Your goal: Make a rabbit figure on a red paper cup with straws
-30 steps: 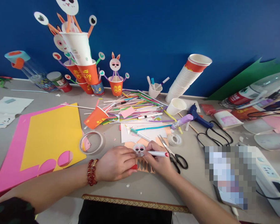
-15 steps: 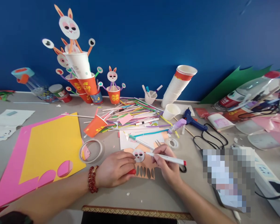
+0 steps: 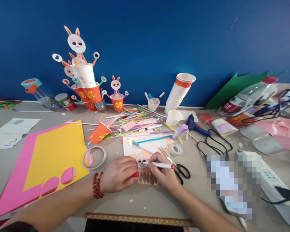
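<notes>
My right hand (image 3: 163, 172) grips a white marker (image 3: 160, 165) with a red end. The marker's tip is at the right edge of a round white paper rabbit face (image 3: 142, 162) with pink lids, dark eyes and a small red mouth. My left hand (image 3: 120, 174) is closed, its fingertips at the face's left edge. A small red marker cap (image 3: 134, 174) pokes out between its thumb and fingers. Beneath the face lies an orange paper (image 3: 141, 182) with several leaf-shaped cut-outs. Scissors (image 3: 183, 170) with black handles lie beside my right hand.
Loose paper sticks (image 3: 140, 119) lie behind my hands. Rabbit cup figures (image 3: 117, 101) and stacked paper cups (image 3: 177, 93) stand along the blue wall. To the left are a tape roll (image 3: 103, 159) and yellow paper (image 3: 55, 145); a glue gun (image 3: 195, 127) and phone (image 3: 229, 187) are right.
My right hand has shifted left with the marker, bringing its tip to the face's edge and uncovering the scissors' handles. My left hand stays by the face. The camera view has tilted slightly.
</notes>
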### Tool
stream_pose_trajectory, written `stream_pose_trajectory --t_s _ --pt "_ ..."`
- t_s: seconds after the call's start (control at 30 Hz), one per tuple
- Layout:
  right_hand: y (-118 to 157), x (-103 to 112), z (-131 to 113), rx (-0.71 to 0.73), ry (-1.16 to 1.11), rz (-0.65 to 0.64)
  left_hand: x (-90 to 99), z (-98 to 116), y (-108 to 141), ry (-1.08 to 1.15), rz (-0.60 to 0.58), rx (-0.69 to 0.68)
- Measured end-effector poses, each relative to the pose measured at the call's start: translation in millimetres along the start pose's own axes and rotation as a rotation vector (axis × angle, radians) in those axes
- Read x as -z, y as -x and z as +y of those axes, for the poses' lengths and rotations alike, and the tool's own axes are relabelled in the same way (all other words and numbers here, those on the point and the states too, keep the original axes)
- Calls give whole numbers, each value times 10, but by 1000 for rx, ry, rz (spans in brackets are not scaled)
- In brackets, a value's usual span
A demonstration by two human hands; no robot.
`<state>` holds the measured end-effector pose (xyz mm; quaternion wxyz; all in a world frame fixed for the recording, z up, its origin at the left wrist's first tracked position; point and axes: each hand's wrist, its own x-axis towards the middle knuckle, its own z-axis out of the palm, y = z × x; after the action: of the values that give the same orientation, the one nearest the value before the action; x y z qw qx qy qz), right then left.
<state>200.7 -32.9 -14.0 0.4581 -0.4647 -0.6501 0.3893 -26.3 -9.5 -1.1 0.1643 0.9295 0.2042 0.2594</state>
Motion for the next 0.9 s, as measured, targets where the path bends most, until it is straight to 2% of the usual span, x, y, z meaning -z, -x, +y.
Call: stream_pose_trajectory --t_s 0.23,0.43,0.9 --pt "-8 -65 114 -6 110 -20 -52 -16 10 -77 -29 -41" --pt "1 -49 104 -11 160 -68 -44 -1 5 -91 -24 -54" --pt "-14 -31 33 1 214 -80 -23 7 -12 -74 -49 -40"
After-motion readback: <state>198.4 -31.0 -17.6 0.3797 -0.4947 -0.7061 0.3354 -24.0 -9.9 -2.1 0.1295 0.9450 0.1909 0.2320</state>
